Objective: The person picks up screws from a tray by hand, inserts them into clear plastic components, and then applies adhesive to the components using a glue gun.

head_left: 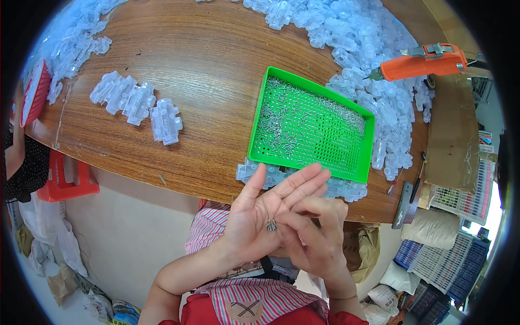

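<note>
My left hand (253, 216) is turned palm up in front of the table edge, its fingers stretched out. On its palm lies a small cluster of silver screws (271, 225). Bent over that palm, my right hand (318, 230) has its thumb and fingertips drawn together beside the screws; whether a screw is between them cannot be made out. Just beyond my fingers sits a green perforated tray (311, 169) with many loose screws (279, 122) spread in it. Clear plastic parts (249, 170) stick out from under the tray's near side.
An orange electric screwdriver (422, 67) hangs at the right above a heap of clear plastic parts (346, 32). A short row of such parts (127, 97) lies on the left of the wooden table (200, 70). Another person's arm (16, 151) is near a red basket (36, 95) and red stool (67, 181).
</note>
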The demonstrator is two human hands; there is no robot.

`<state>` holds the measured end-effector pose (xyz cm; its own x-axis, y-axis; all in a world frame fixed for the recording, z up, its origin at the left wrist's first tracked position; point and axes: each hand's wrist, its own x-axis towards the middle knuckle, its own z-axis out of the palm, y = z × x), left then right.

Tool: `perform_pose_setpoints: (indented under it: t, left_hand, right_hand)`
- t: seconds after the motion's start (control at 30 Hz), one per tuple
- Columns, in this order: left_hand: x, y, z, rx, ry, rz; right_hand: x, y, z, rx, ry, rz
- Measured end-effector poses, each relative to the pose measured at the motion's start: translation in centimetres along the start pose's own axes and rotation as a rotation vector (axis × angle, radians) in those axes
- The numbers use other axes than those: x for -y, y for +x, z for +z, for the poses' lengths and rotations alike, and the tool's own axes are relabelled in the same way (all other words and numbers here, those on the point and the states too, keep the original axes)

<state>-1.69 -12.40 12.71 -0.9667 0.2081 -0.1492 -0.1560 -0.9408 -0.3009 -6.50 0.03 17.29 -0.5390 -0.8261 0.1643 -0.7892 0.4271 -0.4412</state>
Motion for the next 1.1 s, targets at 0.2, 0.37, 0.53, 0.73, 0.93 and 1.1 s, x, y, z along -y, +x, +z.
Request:
perform_pose_setpoints:
  t: [0.2, 0.37, 0.53, 0.73, 0.93, 1.1]
  left_hand:
    - [-0.1, -2.2, -1.0, -0.021, 0.155, 0.330]
    - [-1.8, -4.4, -2.7, 0.044, 0.231, 0.479]
    - [-1.2, -4.6, -3.2, -0.068, 0.045, 0.467]
    - [-1.1, -3.9, -2.7, -0.149, 0.091, 0.436]
    - [-1.0, -3.8, -2.7, -0.159, 0.073, 0.443]
    - [-0.9, -3.8, -2.7, -0.161, 0.075, 0.448]
  right_hand:
    - [-1.8, -0.5, 1.6, -0.331, 0.191, 0.145]
    - [-3.8, 0.5, 3.9, -0.326, 0.019, 0.133]
    - [-3.7, 0.9, 4.9, -0.294, -0.014, 0.122]
    - [-3.9, 1.3, 5.1, -0.305, -0.026, 0.102]
    - [-3.9, 1.6, 4.6, -0.251, -0.023, 0.078]
    - [-3.6, 2.1, 4.2, -0.236, 0.033, 0.136]
